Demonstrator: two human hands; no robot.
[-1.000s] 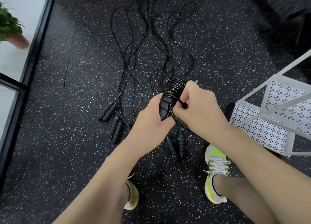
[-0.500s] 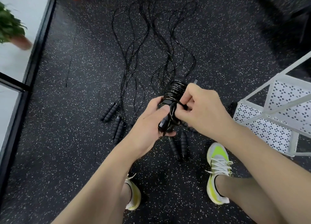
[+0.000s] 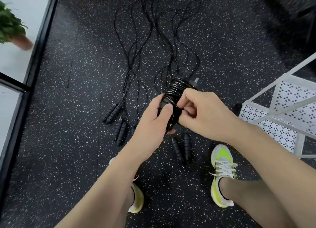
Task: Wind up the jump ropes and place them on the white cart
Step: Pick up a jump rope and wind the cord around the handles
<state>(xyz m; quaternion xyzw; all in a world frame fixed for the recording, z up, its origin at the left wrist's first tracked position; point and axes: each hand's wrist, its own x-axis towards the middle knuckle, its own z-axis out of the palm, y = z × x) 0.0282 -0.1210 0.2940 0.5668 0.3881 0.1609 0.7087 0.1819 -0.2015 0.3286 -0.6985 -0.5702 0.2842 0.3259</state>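
Held mid-frame above the floor, between left hand and right hand: wound jump rope. Lay beyond it, stretched away from the feet: loose ropes. Lay left of the hands: two pairs of handles (each pair side by side). Lay just below the hands, another handle pair. Stood to the right, near the right shoe: white cart. Sat far left, beyond the floor's edge: a potted plant.

Wound black jump rope held above floor; unwound ropes on floor; white perforated cart right.
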